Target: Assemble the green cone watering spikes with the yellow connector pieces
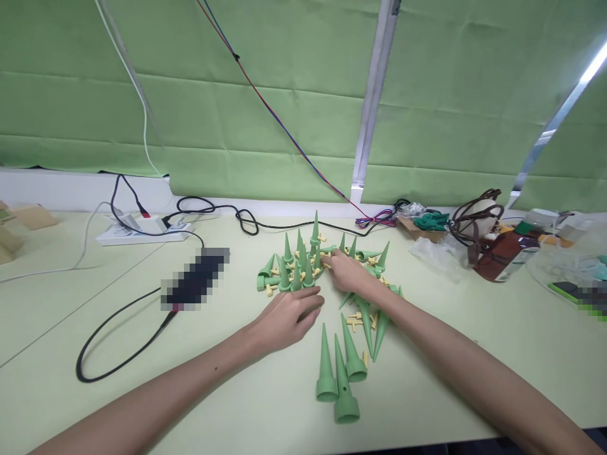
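My left hand [287,316] lies low over the table with its fingers stretched out, its fingertips beside a group of upright green plastic watering spikes [296,279]. Just right of that group, my right hand [348,273] reaches in with its fingers bent together; whatever the fingertips pinch is too small to make out. Small yellow T-shaped valves [353,322] are scattered among the spikes. More green spikes lie loosely under and behind my right forearm. Nearer the front edge lie three separate green spikes [346,404], points away from me.
At the left, a blurred dark device [194,281] has a looped black cable [80,354]. Behind it sits a white power strip [142,230]. To the right are a brown bottle [507,254], a clear plastic bag [436,256] and a small cardboard box [420,230].
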Motion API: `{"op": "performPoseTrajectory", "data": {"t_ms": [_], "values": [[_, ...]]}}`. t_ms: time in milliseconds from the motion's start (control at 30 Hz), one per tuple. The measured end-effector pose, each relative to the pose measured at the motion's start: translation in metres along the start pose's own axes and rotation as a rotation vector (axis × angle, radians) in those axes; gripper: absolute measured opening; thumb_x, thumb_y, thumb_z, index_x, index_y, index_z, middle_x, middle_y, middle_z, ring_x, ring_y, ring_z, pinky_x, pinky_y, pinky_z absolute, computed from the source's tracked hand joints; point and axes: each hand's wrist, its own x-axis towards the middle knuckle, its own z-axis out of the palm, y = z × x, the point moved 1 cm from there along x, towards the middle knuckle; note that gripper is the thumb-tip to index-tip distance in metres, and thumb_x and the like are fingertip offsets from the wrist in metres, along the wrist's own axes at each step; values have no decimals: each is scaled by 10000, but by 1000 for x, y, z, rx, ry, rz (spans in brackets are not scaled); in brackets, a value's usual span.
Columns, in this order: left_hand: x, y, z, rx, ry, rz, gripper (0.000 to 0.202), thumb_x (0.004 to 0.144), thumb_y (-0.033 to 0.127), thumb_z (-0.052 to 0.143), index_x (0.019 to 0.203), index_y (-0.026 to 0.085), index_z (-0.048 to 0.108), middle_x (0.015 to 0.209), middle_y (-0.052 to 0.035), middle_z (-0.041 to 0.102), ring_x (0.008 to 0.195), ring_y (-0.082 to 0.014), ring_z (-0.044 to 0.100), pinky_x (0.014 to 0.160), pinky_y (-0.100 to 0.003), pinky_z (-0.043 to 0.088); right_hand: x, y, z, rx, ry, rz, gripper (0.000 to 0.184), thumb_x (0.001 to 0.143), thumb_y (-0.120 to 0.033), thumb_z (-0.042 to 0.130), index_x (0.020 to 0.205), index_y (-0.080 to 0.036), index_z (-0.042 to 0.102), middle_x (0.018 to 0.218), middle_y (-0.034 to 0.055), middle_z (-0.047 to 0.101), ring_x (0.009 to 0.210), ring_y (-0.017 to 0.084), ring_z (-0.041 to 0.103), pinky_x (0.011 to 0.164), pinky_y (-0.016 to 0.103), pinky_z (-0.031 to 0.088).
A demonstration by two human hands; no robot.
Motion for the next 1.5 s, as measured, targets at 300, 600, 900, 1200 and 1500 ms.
{"op": "performPoseTrajectory", "data": {"t_ms": [300,600,900,1200,1500], "values": [[0,0,0,-21,15,11,309,975,235,384,1074,229,676,1111,-81,696,1011,-238,680,762,-311,531,-4,2,-14,9,-10,-36,515,790,60,420,1197,-176,629,1088,127,616,1042,235,604,782,267,422],[0,0,0,5,-9,-1,314,986,245,371,1080,225,670,1115,-83,687,949,-225,686,736,-303,517,-4,0,-8,-15,27,-41,486,843,41,373,1199,-158,637,1089,146,583,1012,232,598,776,280,425],[0,-1,1,-12,0,2,299,986,246,383,1071,222,668,1059,-88,688,921,-225,688,725,-295,509,-4,0,-9,-3,84,-26,520,812,63,381,1219,-159,618,1075,138,587,977,223,606,761,270,419],[0,-2,1,-31,3,18,321,984,248,370,1093,220,670,1064,-90,693,960,-231,682,769,-307,525,-3,2,-4,-17,24,-38,508,803,74,383,1200,-141,616,1068,145,591,1016,226,584,770,268,414],[0,-1,1,-39,4,9,321,984,246,378,1102,221,676,1099,-89,691,972,-233,680,772,-320,532,-8,-1,-6,-5,-14,-52,499,812,80,384,1180,-139,640,1045,138,577,991,216,583,768,258,411]]}}
